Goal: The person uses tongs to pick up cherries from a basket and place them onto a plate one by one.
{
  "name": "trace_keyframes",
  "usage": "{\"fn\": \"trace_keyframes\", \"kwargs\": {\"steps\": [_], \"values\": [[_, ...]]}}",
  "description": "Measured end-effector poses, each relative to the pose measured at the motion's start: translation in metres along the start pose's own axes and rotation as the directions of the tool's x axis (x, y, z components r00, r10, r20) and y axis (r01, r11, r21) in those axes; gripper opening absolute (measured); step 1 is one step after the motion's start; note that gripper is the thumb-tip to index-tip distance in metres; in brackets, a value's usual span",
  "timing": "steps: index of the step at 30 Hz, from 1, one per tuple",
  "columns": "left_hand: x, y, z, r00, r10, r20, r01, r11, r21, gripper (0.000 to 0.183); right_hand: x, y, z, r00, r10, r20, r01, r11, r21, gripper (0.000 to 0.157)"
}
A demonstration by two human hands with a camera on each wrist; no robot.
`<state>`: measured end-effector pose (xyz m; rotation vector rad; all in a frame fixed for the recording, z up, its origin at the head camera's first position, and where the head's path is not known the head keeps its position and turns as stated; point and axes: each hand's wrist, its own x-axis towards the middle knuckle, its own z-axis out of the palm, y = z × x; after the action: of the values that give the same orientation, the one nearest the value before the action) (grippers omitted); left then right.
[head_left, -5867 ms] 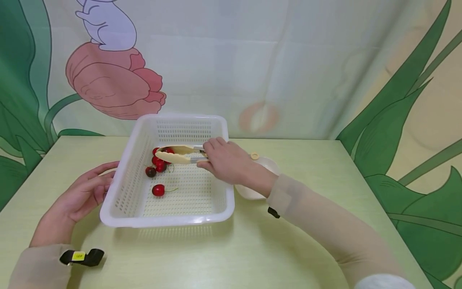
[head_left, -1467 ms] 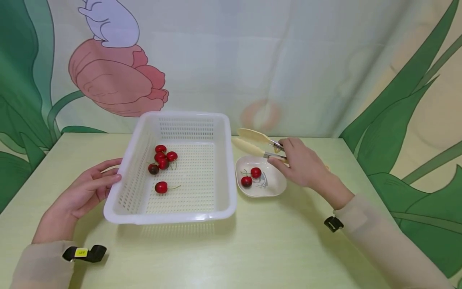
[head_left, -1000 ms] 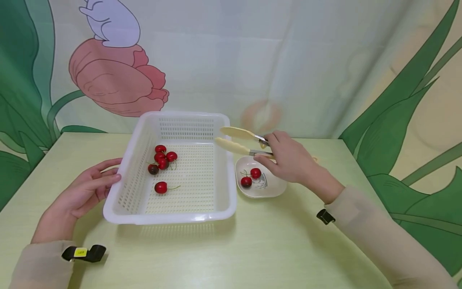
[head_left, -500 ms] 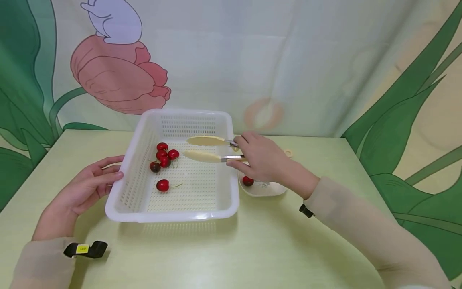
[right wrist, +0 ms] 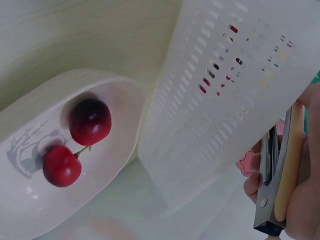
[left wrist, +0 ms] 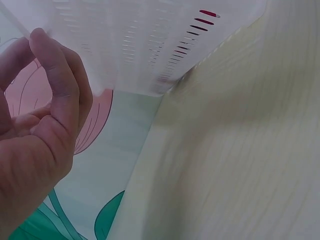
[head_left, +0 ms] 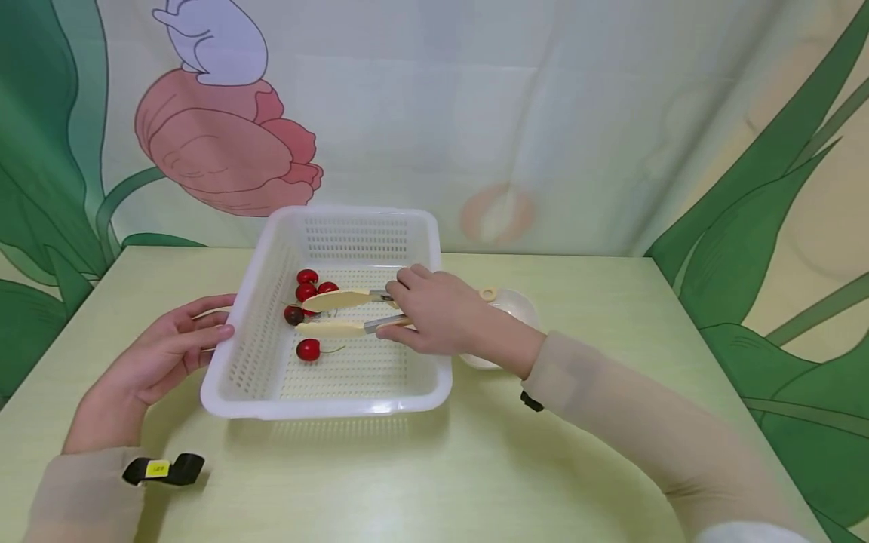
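Observation:
A white perforated plastic basket (head_left: 326, 409) stands on the table with several red cherries (head_left: 308, 349) in its left half. My left hand (head_left: 159, 354) holds the basket's left rim, thumb on top. With my right hand (head_left: 444, 313) I grip kitchen tongs (head_left: 335, 300) with cream tips and metal arms. The tong tips are spread apart inside the basket, low over the cherries, partly covering some of them. Nothing clear is pinched between the tips. In the right wrist view, a small white dish (right wrist: 107, 175) holds two cherries (right wrist: 90, 121); my right arm partly hides it in the head view.
The pale yellow-green table (head_left: 475, 467) bears the basket and the dish, which sits close to the basket's right side. A printed curtain (head_left: 407, 136) hangs along the table's back edge.
From above the dish, my right hand has carried the spread tongs left and down into the basket, beside the cherries. My left hand stays at the rim. Earlier frames show two cherries in the dish.

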<state>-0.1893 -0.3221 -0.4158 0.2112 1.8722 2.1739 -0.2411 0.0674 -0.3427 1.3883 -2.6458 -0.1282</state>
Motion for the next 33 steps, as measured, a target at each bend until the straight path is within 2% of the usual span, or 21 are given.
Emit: {"fn": "trace_keyframes", "kwargs": {"steps": [6,16,25,33], "values": [[0.001,0.0,0.0,1.0,-0.009,-0.005,0.009,1.0,0.006,0.041,0.011,-0.007,0.005,0.999,-0.008,0.053,0.011,0.999,-0.051,0.058],[-0.001,0.001,0.0,1.0,-0.009,-0.006,0.009,1.0,-0.008,0.039,0.024,-0.02,0.015,0.992,-0.019,0.124,0.023,0.999,-0.031,0.055],[0.0,0.0,-0.001,1.0,-0.008,-0.002,0.008,1.0,-0.022,0.039,0.031,-0.026,0.021,0.976,0.021,0.215,0.0,0.995,-0.101,0.058],[0.0,-0.001,-0.001,1.0,-0.004,0.009,0.004,0.999,-0.034,0.038,0.033,-0.029,0.021,0.975,0.029,0.222,-0.004,0.994,-0.11,0.058]]}}
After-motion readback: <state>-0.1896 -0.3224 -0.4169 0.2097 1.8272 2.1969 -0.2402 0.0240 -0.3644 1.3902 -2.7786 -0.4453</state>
